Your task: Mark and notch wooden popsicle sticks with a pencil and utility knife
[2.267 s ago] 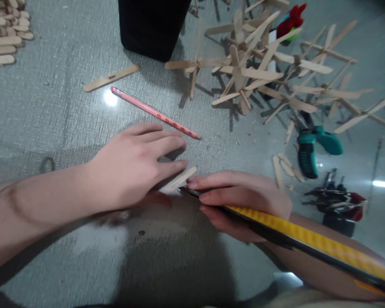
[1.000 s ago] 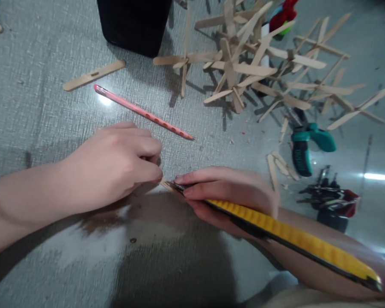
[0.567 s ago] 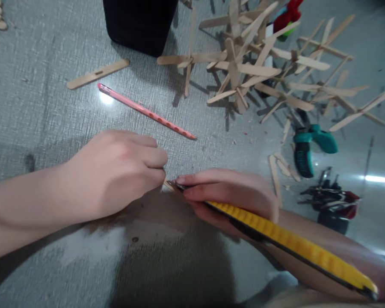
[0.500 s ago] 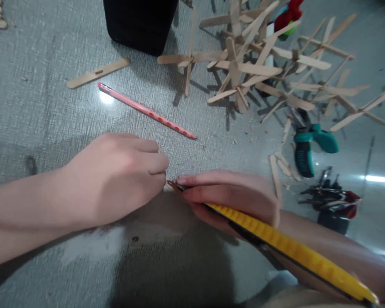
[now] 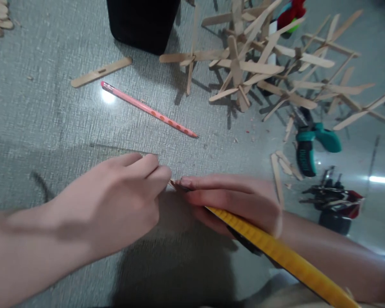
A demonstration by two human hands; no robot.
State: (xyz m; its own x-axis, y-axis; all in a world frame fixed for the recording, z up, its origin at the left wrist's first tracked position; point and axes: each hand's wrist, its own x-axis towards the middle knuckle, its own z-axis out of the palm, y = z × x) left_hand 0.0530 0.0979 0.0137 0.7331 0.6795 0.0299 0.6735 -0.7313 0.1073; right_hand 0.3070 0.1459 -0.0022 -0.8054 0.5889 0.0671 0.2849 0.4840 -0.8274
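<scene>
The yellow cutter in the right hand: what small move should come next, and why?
I'd perhaps ease the left hand back slightly before any pressing: the yellow cutter, gripped near its front end by the right hand, points toward it, and only a sliver of the wooden stick shows between the hands.

Txt (image 5: pixel 303 159) on teal pliers (image 5: pixel 308 135) illeg.

Got a bright-yellow long-handled tool (image 5: pixel 280 253) at 4 o'clock, slim pink orange-spotted pencil (image 5: pixel 149 109) at 10, teal-and-black-handled pliers (image 5: pixel 304 152) at 3.
</scene>
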